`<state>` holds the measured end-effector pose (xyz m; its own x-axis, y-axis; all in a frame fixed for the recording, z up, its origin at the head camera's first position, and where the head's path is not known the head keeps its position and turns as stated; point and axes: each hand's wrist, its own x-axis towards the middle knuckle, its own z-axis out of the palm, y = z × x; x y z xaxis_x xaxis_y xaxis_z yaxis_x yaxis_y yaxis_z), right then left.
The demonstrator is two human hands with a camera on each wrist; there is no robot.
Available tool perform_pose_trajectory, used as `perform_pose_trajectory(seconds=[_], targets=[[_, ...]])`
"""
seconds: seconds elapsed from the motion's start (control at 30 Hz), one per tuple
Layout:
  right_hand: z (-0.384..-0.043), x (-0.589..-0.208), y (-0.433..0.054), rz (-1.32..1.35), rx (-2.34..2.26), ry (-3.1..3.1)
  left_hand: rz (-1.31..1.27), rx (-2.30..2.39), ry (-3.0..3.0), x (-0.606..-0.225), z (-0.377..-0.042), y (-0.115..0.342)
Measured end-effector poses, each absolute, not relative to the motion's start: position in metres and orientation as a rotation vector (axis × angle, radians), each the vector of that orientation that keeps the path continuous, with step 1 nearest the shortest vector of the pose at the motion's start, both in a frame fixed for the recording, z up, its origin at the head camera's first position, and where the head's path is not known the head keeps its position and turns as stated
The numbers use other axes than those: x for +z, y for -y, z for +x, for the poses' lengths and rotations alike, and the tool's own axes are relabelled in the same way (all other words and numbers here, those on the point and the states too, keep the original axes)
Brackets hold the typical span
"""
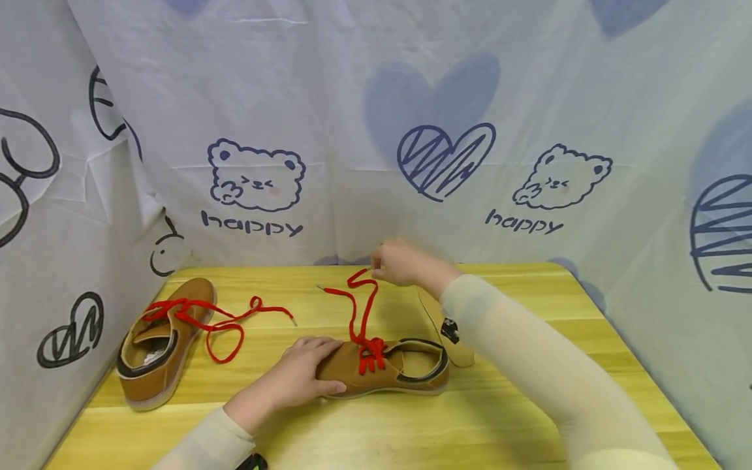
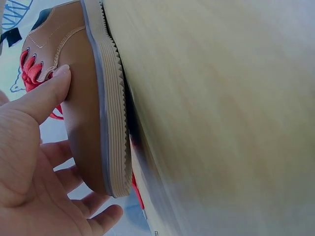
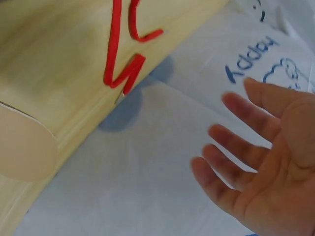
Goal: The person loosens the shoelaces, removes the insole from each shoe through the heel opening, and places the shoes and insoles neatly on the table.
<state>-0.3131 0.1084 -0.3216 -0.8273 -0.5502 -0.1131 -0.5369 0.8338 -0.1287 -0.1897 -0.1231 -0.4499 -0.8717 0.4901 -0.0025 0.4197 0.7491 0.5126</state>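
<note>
A brown shoe (image 1: pixel 341 365) with a red lace (image 1: pixel 373 352) lies on the table, toe to the left. My left hand (image 1: pixel 296 373) holds its toe end, the thumb (image 2: pixel 51 91) pressed on the near side and the other fingers beyond the toe. From the tied part of the lace, two ends run toward the back of the table. Over the table's back edge hovers my right hand (image 1: pixel 405 261); in the right wrist view its fingers are loosely bent, with nothing between them. One lace end (image 3: pixel 113 44) lies near that edge, apart from the hand.
A second brown shoe (image 1: pixel 183 339) stands at the left, its red lace (image 1: pixel 235 318) trailing rightward in loops. Under the right forearm lies a tan insole (image 1: pixel 461 356), partly hidden. A printed cloth (image 1: pixel 335 130) hangs behind and beside the wooden table (image 1: pixel 352 431).
</note>
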Motion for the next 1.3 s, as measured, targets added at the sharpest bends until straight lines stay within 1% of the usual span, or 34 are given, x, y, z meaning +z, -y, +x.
perform_pose_trajectory(seconds=[0.17, 0.4, 0.6, 0.77, 1.07, 1.2, 1.3], targets=[[-0.298, -0.331, -0.113, -0.981, -0.038, -2.702, 0.719, 0.772, -2.809, -0.448, -0.189, 0.124], [-0.274, -0.338, -0.116, -0.95, -0.07, -2.483, 0.718, 0.782, -2.806, -0.445, -0.188, 0.123], [-0.26, -0.346, -0.12, -0.952, -0.117, -2.424, 0.733, 0.769, -2.815, -0.448, -0.189, 0.123], [-0.256, -0.351, -0.122, -0.981, -0.168, -2.441, 0.735, 0.765, -2.821, -0.45, -0.19, 0.122], [-0.253, -0.362, -0.117, -1.275, -0.242, -2.491, 0.725, 0.767, -2.82, -0.447, -0.189, 0.122], [-0.255, -0.366, -0.119, -1.291, -0.253, -2.561, 0.72, 0.761, -2.823, -0.447, -0.189, 0.122], [-0.257, -0.367, -0.123, -1.222, -0.283, -2.625, 0.712, 0.747, -2.83, -0.448, -0.189, 0.122]])
